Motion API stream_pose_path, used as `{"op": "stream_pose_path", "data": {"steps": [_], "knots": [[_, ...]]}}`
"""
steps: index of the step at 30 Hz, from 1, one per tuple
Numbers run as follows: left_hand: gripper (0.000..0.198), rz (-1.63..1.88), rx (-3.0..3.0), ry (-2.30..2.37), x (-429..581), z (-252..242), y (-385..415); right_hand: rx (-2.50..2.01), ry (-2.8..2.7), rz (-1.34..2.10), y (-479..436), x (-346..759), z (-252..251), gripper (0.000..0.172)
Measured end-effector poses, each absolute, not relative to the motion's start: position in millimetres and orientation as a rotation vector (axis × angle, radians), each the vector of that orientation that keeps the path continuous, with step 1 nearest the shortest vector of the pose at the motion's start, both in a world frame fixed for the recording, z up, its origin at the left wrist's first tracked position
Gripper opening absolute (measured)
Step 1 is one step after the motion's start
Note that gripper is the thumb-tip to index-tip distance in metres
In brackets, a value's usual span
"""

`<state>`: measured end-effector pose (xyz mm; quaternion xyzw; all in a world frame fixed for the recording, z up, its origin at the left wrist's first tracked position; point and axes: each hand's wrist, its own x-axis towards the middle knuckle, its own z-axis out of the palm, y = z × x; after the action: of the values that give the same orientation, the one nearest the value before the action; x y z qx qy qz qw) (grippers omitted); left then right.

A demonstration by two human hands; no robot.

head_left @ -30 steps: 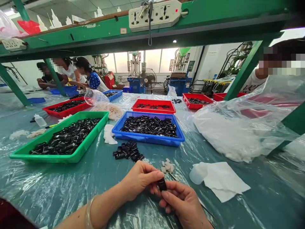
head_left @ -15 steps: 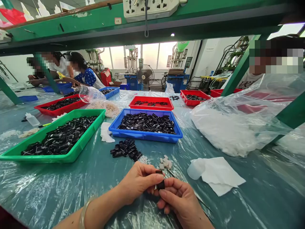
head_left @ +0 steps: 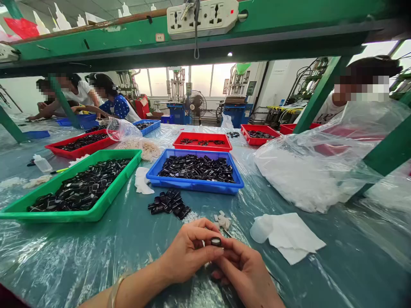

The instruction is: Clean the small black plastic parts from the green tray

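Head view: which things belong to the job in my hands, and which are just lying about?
Likely part of the job:
small black piece, between the left hand and right hand
loose black pieces beyond the hands
blue tray and green tray, both holding black pieces
small pale blocks nearby, less surely

Probably just around:
squeeze bottle
multi-socket power strip
fan

Black piece (head_left: 216,242) mostly behind fingers (head_left: 207,254)

Toward the table's (head_left: 321,278) near edge, the left hand (head_left: 188,250) and right hand (head_left: 247,265) hold a small black piece (head_left: 215,242) — pale-centred end showing. Toward the far edge — a blue tray (head_left: 192,185) before a red tray (head_left: 202,148).
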<state>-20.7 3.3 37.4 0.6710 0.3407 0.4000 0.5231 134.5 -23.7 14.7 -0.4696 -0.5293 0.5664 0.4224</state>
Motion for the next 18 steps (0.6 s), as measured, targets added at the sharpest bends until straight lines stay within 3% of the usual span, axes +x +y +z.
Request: {"op": "stream_pose_path", "data": {"steps": [2,6,9,15,18], "knots": [[0.020,0.967,1.698,0.801,-20.7,39.2,0.9,-1.251,-1.510,1.193,-25.2,141.9,22.3,0.034],[0.021,0.994,1.815,0.769,-21.1,38.8,-1.3,-1.365,-1.657,0.428,-35.8,167.6,47.1,0.022],[0.022,1.004,1.849,0.777,-20.4,36.2,-1.9,-1.500,-1.419,0.027,-37.2,193.1,60.0,0.033],[0.020,0.910,1.862,0.876,-14.7,34.0,-4.5,-1.572,-1.401,0.407,-4.3,237.5,32.2,0.083],[0.021,0.847,1.761,0.880,-11.9,29.1,-5.1,-1.632,-1.563,0.574,8.9,241.8,16.4,0.081]]}}
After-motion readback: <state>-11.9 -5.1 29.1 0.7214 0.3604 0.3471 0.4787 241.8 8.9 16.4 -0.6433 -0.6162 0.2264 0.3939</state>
